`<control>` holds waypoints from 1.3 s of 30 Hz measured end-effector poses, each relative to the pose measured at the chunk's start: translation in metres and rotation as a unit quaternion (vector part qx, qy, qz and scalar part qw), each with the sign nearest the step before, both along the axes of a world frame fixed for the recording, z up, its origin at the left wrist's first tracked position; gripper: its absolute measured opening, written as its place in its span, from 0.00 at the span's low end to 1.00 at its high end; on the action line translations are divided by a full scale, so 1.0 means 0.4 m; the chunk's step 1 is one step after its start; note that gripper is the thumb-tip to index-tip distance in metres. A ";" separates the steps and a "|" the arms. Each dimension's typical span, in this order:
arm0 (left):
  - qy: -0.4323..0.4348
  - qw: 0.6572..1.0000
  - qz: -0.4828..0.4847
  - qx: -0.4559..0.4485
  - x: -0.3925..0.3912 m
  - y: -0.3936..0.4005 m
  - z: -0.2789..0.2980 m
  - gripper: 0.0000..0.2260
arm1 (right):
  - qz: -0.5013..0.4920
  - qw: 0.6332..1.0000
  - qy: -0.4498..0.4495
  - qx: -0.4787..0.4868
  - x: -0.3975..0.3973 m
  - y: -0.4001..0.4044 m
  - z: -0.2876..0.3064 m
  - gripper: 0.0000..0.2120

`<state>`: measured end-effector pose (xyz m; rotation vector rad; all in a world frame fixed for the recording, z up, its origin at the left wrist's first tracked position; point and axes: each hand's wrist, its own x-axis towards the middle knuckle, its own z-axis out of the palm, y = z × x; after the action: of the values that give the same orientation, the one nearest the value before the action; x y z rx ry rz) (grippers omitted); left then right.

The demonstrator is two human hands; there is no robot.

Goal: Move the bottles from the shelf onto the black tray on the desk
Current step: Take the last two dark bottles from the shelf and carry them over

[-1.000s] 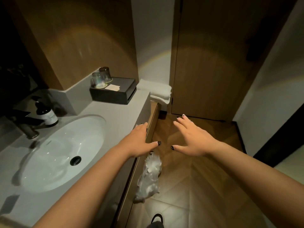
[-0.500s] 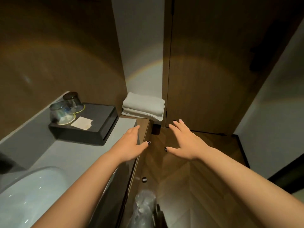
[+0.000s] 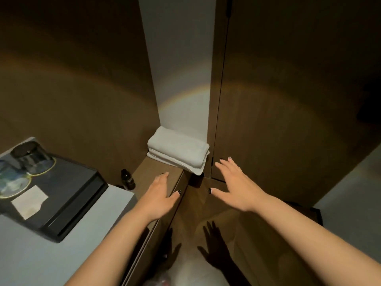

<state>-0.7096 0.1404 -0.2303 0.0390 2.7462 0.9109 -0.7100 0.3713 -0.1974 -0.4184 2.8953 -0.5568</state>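
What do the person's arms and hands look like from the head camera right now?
Both forearms are bare, with no sleeves, watch or bracelet in view. The left hand and right hand have dark, near-black polish on the thumbnails. No rings or gloves are visible.

A hotel-style bathroom: grey counter [image 3: 41, 254] with upturned glasses [image 3: 28, 156] on a black tray [image 3: 68, 203], folded white towels [image 3: 178, 149], wood-panelled walls.

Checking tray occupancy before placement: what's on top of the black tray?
On the black tray: two upturned glasses on round coasters and a white card. No bottles on it. The tray's left part is cut off by the frame.
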 end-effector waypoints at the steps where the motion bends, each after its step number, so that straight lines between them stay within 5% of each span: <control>1: -0.008 1.000 0.012 -0.001 -0.023 0.009 -0.009 0.34 | 0.014 1.000 -0.001 0.012 -0.040 0.013 -0.001 0.37; 16: -0.092 0.975 0.202 0.010 -0.469 -0.148 -0.148 0.35 | 0.131 0.988 -0.077 -0.012 -0.639 -0.200 -0.103 0.31; 23: -0.049 0.954 0.293 0.029 -0.651 -0.293 -0.199 0.28 | 0.174 0.973 -0.148 -0.034 -0.857 -0.354 -0.169 0.30; 30: -0.131 0.895 0.420 0.076 -0.702 -0.416 -0.237 0.32 | 0.256 0.949 -0.185 0.005 -1.051 -0.504 -0.201 0.31; 39: -0.126 0.833 0.536 0.055 -0.739 -0.436 -0.290 0.33 | 0.410 0.879 -0.244 0.016 -1.256 -0.677 -0.281 0.29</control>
<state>-1.0051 -0.0340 -0.3464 -1.5984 2.3058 1.1562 -1.2123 0.1005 -0.3099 -1.2058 1.9769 -0.3799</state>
